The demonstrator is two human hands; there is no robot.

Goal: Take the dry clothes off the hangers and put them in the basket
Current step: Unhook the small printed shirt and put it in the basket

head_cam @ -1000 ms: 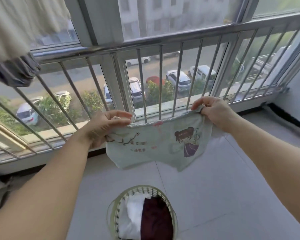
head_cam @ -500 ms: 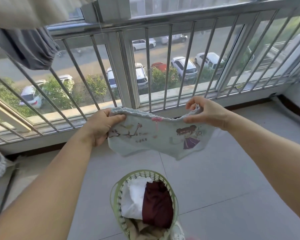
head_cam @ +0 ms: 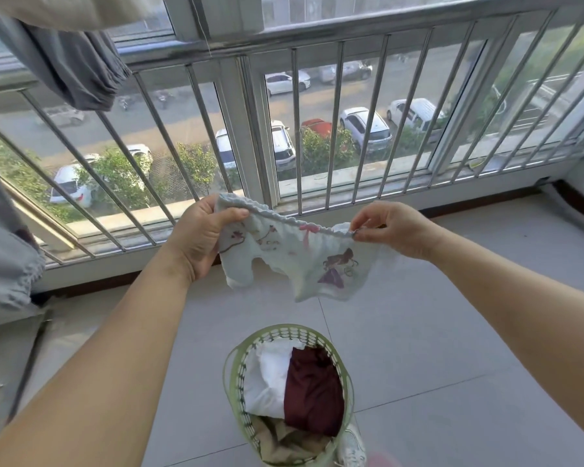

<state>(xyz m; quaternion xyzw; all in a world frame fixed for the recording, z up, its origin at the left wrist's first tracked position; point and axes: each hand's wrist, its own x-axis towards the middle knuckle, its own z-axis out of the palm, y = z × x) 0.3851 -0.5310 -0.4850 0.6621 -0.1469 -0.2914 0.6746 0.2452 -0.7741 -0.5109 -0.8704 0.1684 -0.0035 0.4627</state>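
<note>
A small pale green printed garment with a cartoon figure and a pink bow hangs stretched between both hands, above the basket. My left hand grips its left waistband end. My right hand pinches the right end of the waistband. Below, on the tiled floor, stands a light green perforated laundry basket holding a white cloth, a dark maroon cloth and a tan cloth.
A metal railing with vertical bars and window frames stands just beyond the hands. Grey clothes hang at the upper left; another grey garment hangs at the left edge. Grey floor tiles spread to the right.
The garment and both hands have dropped lower and come closer together, so the cloth sags and bunches. The view has tilted down, showing more of the basket.
</note>
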